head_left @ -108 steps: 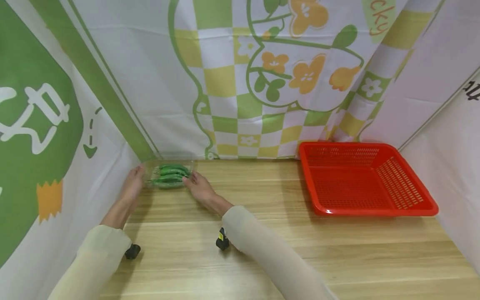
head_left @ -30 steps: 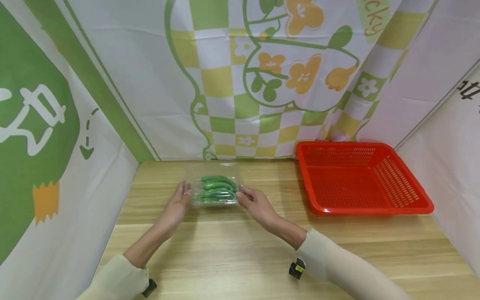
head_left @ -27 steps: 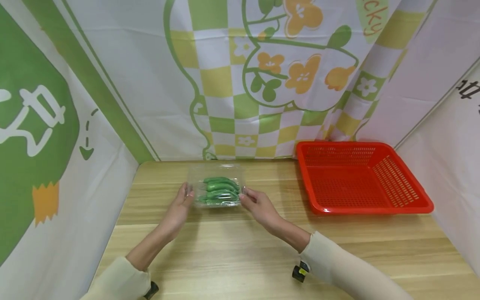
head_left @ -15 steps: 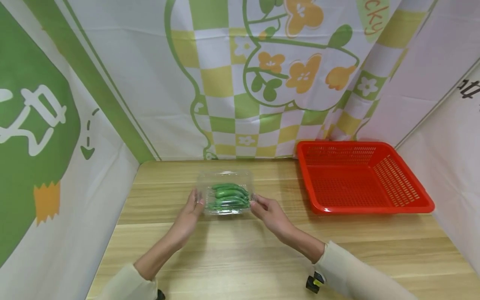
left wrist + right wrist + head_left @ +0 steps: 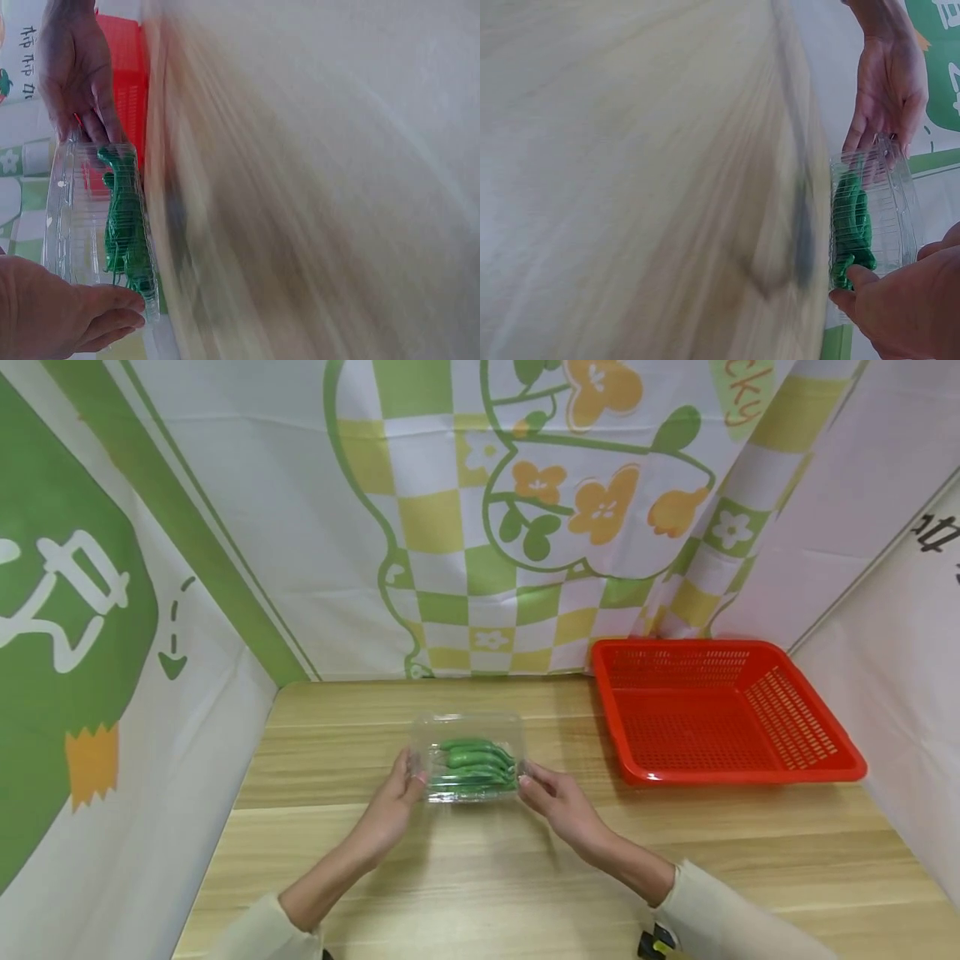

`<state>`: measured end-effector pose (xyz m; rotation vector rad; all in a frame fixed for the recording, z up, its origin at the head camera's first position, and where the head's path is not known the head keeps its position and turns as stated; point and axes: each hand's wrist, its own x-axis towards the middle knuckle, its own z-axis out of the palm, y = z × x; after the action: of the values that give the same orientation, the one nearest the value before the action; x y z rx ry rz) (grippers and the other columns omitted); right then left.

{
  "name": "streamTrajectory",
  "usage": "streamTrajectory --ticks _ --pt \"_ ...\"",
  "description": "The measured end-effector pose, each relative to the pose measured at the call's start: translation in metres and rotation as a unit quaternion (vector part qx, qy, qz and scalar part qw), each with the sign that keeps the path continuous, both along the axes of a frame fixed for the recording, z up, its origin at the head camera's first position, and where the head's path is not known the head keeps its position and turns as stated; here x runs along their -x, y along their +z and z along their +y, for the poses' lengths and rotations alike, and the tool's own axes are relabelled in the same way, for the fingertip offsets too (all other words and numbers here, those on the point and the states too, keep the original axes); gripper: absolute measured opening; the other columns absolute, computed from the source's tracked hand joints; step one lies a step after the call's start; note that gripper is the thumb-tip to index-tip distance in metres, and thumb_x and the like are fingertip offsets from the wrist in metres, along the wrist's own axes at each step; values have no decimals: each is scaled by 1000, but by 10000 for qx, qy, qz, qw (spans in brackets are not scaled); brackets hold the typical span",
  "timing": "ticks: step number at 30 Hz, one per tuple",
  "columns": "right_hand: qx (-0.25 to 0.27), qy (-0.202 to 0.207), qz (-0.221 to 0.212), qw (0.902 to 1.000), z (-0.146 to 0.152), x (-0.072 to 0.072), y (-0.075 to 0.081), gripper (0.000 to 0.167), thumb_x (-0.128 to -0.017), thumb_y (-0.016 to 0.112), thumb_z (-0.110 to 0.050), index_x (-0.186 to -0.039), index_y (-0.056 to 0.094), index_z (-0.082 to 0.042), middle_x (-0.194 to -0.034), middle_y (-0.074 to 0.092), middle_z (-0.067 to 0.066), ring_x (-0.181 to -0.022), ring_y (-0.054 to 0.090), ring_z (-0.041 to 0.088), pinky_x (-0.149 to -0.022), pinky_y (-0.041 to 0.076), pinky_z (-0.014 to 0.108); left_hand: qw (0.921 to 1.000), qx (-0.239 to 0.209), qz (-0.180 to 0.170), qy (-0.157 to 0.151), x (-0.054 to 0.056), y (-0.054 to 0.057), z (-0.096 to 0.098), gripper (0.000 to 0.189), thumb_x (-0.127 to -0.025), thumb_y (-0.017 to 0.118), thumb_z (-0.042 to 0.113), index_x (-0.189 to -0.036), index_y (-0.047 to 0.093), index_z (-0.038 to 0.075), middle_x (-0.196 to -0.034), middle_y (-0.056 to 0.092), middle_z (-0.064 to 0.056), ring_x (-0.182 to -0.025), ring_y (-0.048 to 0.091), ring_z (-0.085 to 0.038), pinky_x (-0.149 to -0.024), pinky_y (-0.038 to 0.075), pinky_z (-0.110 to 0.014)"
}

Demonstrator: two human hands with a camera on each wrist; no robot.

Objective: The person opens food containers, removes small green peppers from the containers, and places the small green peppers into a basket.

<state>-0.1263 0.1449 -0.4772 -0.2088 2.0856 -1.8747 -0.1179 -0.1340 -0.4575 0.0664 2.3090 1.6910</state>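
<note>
A clear plastic box (image 5: 465,724) with several long green chili peppers (image 5: 480,760) inside is between the two hands, near the middle of the wooden table. The left hand (image 5: 387,814) grips its left end, thumb on the near side. At the opposite end, the right hand (image 5: 567,808) pinches the box between thumb and fingers. In the right wrist view, fingers of both hands reach beneath the box (image 5: 889,225), which appears held just above the tabletop. The left wrist view shows the peppers (image 5: 124,225) lying along the box's bottom.
A red perforated basket (image 5: 750,776) stands at the back right of the wooden table (image 5: 465,893), with nothing seen inside. A printed cloth (image 5: 435,522) hangs along the back edge, and white cloth walls flank both sides.
Both hands have carried the box of peppers from the back left corner rightward and toward the person. Over the last half second it has shifted slightly further that way. The basket stays put.
</note>
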Motion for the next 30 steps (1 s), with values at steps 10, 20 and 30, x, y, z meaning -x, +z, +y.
streamTrajectory --ticks 10,20,30 --pt "-579 -225 88 9980 8 -9 -7 53 -111 56 -14 -155 41 10 -162 42 24 -145 49 37 -116 44 45 10000 43 18 29 -5 -7 7 74 -115 43 25 -166 -1 -6 -170 12 -34 -157 17 -51 -128 16 -60" --pt "-568 -302 114 9979 11 -12 -9 52 -110 56 -13 -154 42 12 -161 43 25 -146 46 37 -117 43 46 10000 43 -8 20 -10 -6 12 75 -114 45 24 -166 1 -7 -169 15 -35 -153 25 -55 -126 21 -62" --pt "-794 -504 83 9955 12 -19 -16 51 -109 58 -14 -151 46 12 -157 48 26 -141 53 36 -117 43 48 9999 78 -78 -39 -15 -14 16 72 -114 45 18 -165 2 -8 -169 16 -35 -152 28 -55 -124 25 -63"
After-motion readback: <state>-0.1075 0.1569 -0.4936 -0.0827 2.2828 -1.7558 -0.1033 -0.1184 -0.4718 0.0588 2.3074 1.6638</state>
